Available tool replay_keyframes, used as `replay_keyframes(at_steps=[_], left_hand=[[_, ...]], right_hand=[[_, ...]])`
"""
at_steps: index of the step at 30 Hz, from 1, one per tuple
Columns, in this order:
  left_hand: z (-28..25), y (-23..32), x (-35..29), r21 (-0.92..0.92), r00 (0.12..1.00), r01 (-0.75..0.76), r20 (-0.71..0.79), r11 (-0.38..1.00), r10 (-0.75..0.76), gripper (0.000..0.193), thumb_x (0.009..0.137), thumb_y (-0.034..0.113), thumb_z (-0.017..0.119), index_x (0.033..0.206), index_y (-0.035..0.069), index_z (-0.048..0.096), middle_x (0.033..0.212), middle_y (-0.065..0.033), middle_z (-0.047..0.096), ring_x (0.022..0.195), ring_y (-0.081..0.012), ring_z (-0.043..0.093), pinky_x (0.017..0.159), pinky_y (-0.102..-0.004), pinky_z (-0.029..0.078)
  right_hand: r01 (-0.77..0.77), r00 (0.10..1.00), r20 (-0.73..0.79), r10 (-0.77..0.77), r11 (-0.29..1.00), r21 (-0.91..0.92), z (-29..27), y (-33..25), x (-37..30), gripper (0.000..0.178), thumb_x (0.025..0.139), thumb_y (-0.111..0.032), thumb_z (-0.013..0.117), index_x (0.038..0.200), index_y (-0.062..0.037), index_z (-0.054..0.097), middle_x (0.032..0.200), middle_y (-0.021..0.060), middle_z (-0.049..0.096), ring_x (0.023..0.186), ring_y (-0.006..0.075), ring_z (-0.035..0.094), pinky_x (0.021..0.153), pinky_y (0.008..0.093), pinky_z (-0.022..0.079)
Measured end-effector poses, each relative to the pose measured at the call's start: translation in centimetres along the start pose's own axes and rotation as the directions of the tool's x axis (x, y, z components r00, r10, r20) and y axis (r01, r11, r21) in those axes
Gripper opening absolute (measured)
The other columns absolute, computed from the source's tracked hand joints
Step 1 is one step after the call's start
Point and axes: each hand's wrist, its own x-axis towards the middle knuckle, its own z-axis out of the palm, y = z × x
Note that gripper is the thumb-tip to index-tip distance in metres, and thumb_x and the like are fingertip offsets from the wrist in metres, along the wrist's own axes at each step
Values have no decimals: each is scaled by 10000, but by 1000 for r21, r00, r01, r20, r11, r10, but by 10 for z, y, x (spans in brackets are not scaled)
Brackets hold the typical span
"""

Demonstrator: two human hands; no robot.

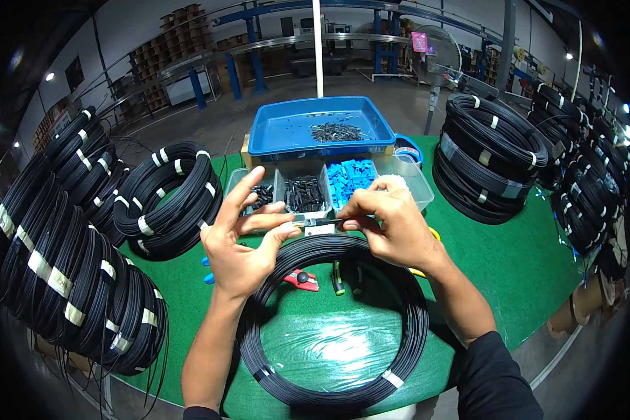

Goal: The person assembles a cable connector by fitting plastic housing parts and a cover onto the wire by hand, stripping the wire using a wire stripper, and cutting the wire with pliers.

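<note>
My left hand [241,248] pinches something tiny between thumb and forefinger, its other fingers spread; what it holds is too small to make out. Opposite it, my right hand [392,220] grips the end of a thin black cable [339,221] between thumb and fingers. The fingertips almost meet above the front of the parts bins. Below both hands a large coil of black cable [416,329], bound with tape, lies flat on the green table [490,280]. Inside the coil are a red-handled tool [302,280] and a green-and-black tool [338,278].
Clear bins hold black parts [304,194], blue connectors [350,180] and white pieces [397,183]. Behind them a blue tray [273,144] carries loose black parts. Cable coils stand at left [70,280], [171,199] and right [493,157]. A fan [435,56] stands beyond the table.
</note>
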Motion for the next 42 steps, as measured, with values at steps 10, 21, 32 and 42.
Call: replay_keyframes(at_steps=[10,21,32,42], left_hand=[[3,6,-1,-5,986,-157,47,988,158,683,721,-149,696,1366,-27,506,832,-127,752,906,-234,735,879,-318,568],[1,7,0,-2,998,-68,-6,998,68,679,705,-100,707,1349,-3,516,791,-90,748,907,-213,737,940,-335,491],[3,-1,-11,-85,999,47,23,995,-45,513,679,-159,659,1140,8,507,769,-142,733,864,-211,740,913,-317,499],[-9,3,2,-2,990,-26,141,1000,27,515,651,-107,729,1094,5,490,835,-141,743,801,-206,748,786,-263,540]], right_hand=[[131,990,27,-137,979,155,6,-16,0,493,746,89,648,1217,-43,581,980,163,705,854,314,704,718,397,559],[53,973,213,-85,987,152,0,-18,0,668,642,121,630,1275,-82,566,1017,157,707,870,296,721,722,376,593],[5,967,254,-38,992,130,16,-26,-6,641,686,61,667,1286,-108,519,901,173,699,782,376,689,650,450,557],[-140,989,90,120,953,270,29,-13,-6,92,837,-3,681,908,15,626,719,185,673,682,329,698,592,387,520]])
